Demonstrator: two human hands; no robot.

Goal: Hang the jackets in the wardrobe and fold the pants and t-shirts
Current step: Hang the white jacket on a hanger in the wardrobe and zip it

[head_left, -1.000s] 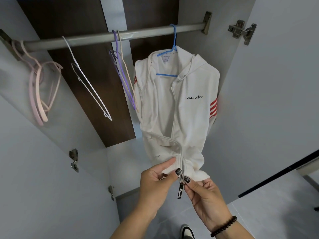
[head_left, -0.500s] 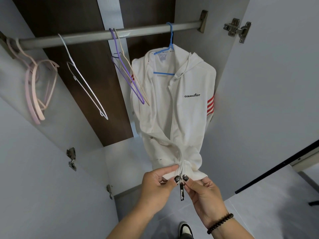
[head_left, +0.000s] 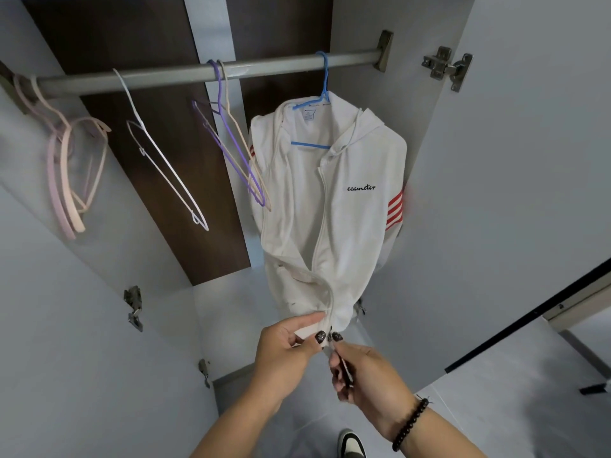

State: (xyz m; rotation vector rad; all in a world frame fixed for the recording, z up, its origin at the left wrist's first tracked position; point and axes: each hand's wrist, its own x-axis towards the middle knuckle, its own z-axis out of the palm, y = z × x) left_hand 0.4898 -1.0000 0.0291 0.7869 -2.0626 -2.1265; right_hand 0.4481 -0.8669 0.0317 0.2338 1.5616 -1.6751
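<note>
Jacket (head_left: 334,206), white soft knit, hangs on blue hanger (head_left: 322,94); left hand (head_left: 287,352) pinches hem, right hand (head_left: 363,375) pinches zipper pull.

The word "ecameter" is printed in black script on the chest of the white zip-up hooded jacket (head_left: 330,206), well above the right hand (head_left: 367,378) and up to its right. Small marks are seen on the neck label inside the collar, higher still above both hands, but they are too small to be read.
</note>
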